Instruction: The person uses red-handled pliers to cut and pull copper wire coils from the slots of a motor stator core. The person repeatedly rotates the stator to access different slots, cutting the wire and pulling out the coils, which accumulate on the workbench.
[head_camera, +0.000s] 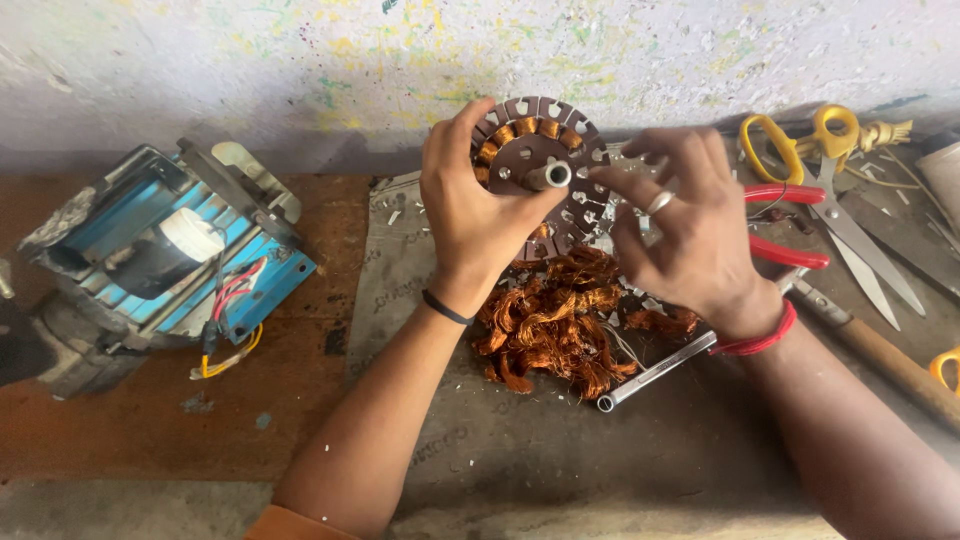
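while my left hand clamps the stiff, weighty steel stator core by its rim, my right hand's curled fingertips pick at its sharp-edged slots.

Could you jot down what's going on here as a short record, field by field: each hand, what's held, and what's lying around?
Left hand: grips the round slotted motor core by its left edge
Right hand: fingers touch the core's right side; ring on one finger
Core: held upright, metal shaft pointing at the camera, some copper coils in the top slots
Under the hands: heap of stripped copper wire
Right side: red-handled pliers, yellow-handled scissors, metal wrench
Left side: blue motor housing with coloured wires
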